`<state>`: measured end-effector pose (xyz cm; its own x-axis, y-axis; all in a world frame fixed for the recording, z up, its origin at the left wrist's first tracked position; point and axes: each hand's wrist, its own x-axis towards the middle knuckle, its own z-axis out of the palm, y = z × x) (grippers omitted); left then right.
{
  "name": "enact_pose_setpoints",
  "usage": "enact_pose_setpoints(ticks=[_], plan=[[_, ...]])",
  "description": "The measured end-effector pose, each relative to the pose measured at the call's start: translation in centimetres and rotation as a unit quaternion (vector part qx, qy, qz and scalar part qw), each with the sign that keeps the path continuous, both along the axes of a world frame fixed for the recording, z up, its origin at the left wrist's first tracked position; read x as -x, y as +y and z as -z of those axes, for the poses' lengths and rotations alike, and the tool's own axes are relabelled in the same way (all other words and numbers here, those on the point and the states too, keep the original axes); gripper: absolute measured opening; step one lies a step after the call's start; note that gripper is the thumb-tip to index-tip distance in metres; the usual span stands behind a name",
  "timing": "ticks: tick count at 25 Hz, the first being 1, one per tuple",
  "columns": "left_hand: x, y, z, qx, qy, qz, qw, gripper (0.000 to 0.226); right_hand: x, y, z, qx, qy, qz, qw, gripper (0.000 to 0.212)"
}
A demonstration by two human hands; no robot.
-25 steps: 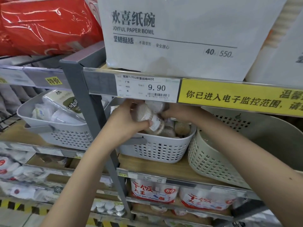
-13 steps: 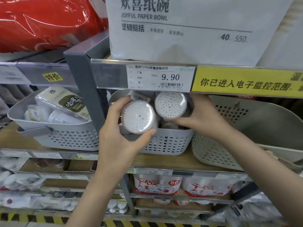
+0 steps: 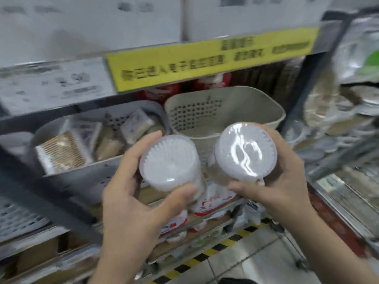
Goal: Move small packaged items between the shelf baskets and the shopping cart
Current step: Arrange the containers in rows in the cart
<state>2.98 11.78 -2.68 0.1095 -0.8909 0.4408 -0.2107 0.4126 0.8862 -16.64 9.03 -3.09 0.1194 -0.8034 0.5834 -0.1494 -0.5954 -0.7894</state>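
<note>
1. Store shelving fills the blurred view, and a yellow sign (image 3: 211,58) runs along the edge of the upper shelf.
2. Below the sign, a grey basket (image 3: 98,177) sits to the left, packed with small packets, its front rim tilted toward the camera.
3. Right of the grey basket, touching or almost touching it, stands a beige basket (image 3: 223,111) with a perforated wall; what lies inside cannot be seen.
4. Left hand (image 3: 133,201) grips a round tub (image 3: 170,162) of white cotton swabs, thumb under its near edge and fingers curled round its far side.
5. Right hand (image 3: 287,181) grips a second tub (image 3: 246,150), wrapped in glossy film, with the thumb below and the fingers round the right side.
6. Both tubs are held in front of the beige basket, clear of its rim, side by side with a narrow gap between them.
7. Below the baskets, the lower shelf edge carries red and white packs (image 3: 209,201), just behind the hands.
8. Right of the beige basket, a grey upright (image 3: 303,83) bounds the bay, and more bagged goods hang past it.
9. Open tiled floor (image 3: 256,261) with a black and yellow stripe (image 3: 207,253) lies beneath the right forearm.
</note>
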Motion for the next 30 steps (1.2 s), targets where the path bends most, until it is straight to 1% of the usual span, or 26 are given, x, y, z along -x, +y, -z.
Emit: enact_pose_setpoints(ticks=[3,5,7,9,11,12,13,15,17,19,21,22,25,28,30], plan=[[5.7,-1.5,1.1,-0.081,0.049,0.070,0.993,0.064,5.4,2.0,1.2,-0.106,-0.089,0.048,0.989,0.051],[10.3,-2.4,1.8,-0.129,0.060,0.119,0.983,0.060,9.6,3.2,2.4,-0.160,-0.120,0.091,0.976,0.053],[15.9,-3.2,2.6,-0.158,0.065,0.162,0.972,0.061,14.5,4.8,3.6,-0.211,-0.150,0.129,0.957,0.055],[21.3,-3.7,3.5,-0.196,0.075,0.198,0.958,0.056,19.1,6.5,4.8,-0.252,-0.175,0.176,0.935,0.051],[26.6,-4.0,4.9,-0.224,0.061,0.241,0.942,0.055,23.6,8.5,6.2,-0.282,-0.212,0.228,0.907,0.039],[28.8,-4.0,5.8,-0.233,0.048,0.260,0.936,0.055,25.6,9.6,7.1,-0.296,-0.230,0.252,0.893,0.038],[30.9,-3.9,6.5,-0.245,0.036,0.274,0.929,0.053,27.3,10.5,8.0,-0.308,-0.245,0.273,0.878,0.040],[34.7,-3.8,8.0,-0.275,0.013,0.302,0.913,0.057,30.5,12.2,9.7,-0.333,-0.271,0.309,0.849,0.050],[38.0,-4.4,9.8,-0.306,-0.009,0.313,0.899,0.062,33.2,13.4,11.7,-0.359,-0.289,0.333,0.823,0.059],[40.5,-5.5,11.3,-0.335,-0.024,0.319,0.886,0.069,35.2,13.8,13.7,-0.385,-0.292,0.350,0.802,0.063],[42.9,-7.4,12.9,-0.355,-0.031,0.319,0.878,0.067,37.4,13.3,15.6,-0.415,-0.290,0.366,0.781,0.066],[44.0,-8.5,13.7,-0.358,-0.040,0.316,0.878,0.063,38.4,12.7,16.4,-0.427,-0.291,0.375,0.770,0.067],[47.7,-12.4,16.0,-0.358,-0.080,0.297,0.882,0.048,41.2,10.2,18.0,-0.445,-0.286,0.390,0.754,0.067],[51.8,-16.9,19.1,-0.355,-0.127,0.285,0.881,0.052,44.3,7.5,19.9,-0.468,-0.301,0.413,0.721,0.065],[54.5,-19.2,20.9,-0.351,-0.159,0.282,0.879,0.057,46.3,5.8,20.9,-0.467,-0.294,0.435,0.712,0.067]])
